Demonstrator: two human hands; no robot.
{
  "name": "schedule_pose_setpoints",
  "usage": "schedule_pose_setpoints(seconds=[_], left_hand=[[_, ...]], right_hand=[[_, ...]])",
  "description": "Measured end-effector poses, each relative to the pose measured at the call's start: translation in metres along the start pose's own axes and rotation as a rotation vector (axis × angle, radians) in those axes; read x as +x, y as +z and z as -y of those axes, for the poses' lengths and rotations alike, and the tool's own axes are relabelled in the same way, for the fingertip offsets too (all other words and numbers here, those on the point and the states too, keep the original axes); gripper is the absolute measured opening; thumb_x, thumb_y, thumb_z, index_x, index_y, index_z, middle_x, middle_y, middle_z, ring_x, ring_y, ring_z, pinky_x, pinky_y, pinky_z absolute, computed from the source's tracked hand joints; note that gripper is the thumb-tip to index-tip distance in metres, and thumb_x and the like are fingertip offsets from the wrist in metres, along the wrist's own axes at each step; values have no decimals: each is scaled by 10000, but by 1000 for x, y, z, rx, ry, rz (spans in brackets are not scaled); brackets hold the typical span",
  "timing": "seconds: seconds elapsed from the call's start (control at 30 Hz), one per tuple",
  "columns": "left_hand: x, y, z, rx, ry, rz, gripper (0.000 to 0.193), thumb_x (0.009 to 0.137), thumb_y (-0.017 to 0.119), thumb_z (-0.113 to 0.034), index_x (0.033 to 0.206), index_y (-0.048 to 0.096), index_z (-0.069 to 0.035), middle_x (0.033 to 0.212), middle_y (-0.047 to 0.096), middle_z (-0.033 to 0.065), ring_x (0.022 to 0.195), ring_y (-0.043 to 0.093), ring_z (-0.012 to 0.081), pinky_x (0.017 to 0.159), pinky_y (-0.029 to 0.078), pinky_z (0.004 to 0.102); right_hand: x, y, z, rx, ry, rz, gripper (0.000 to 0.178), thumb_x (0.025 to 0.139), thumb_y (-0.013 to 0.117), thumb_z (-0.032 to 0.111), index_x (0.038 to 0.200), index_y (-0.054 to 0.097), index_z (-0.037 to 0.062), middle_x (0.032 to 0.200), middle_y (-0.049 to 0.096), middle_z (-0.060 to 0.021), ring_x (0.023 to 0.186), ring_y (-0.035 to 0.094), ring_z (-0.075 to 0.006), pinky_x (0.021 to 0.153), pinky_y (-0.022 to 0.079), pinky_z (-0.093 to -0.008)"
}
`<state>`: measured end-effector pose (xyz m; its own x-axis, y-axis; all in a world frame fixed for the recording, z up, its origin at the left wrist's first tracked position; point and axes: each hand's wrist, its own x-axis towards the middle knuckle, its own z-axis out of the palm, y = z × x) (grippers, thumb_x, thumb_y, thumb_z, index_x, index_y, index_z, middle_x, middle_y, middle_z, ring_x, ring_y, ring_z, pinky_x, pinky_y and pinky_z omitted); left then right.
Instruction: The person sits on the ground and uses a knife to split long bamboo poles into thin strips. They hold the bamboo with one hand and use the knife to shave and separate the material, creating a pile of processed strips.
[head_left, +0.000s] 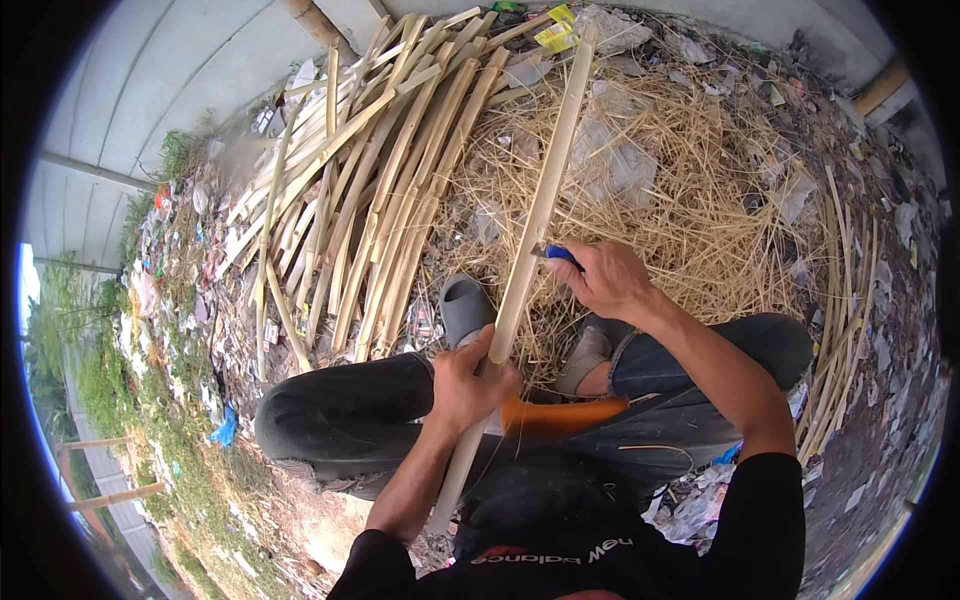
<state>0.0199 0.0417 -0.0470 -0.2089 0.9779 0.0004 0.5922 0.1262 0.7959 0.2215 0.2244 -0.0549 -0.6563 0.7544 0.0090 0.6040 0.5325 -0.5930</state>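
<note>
A long split bamboo strip (545,195) runs slantwise from my lap, over my crossed legs, to the far side. My left hand (470,382) is closed round it near its lower part, just above my knees. In my right hand (610,278) is a utility knife (563,257) with a blue handle. Its short blade meets the right edge of the bamboo strip, about midway along the part beyond my left hand. An orange object (565,416) lies across my lap under the strip; its kind cannot be made out.
Split bamboo pieces (385,215) are piled at the far left. A broad heap of thin bamboo shavings (700,180) spreads beyond my right hand. Thin strips (845,320) lie at the right. A pale wall (180,80) stands behind, and litter covers the ground. My feet wear grey slippers (465,308).
</note>
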Motion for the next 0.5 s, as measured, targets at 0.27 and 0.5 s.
schedule_pose_setpoints(seconds=[0.27,0.5], left_hand=[[-31,-11,-2,-54,205,120,582,700,808,-142,1183,671,153,761,726,193,696,737,201,678,587,300],[-16,-6,2,-770,-205,93,588,892,678,54,1439,476,136,967,699,87,840,655,113,749,547,263]], right_hand=[[28,-75,-187,388,662,-613,627,1076,431,513,809,616,-23,607,509,-102,568,467,-247,611,387,-463],[21,-41,-82,509,239,-437,522,1081,476,458,813,585,23,611,444,-9,567,392,-129,538,324,-345]])
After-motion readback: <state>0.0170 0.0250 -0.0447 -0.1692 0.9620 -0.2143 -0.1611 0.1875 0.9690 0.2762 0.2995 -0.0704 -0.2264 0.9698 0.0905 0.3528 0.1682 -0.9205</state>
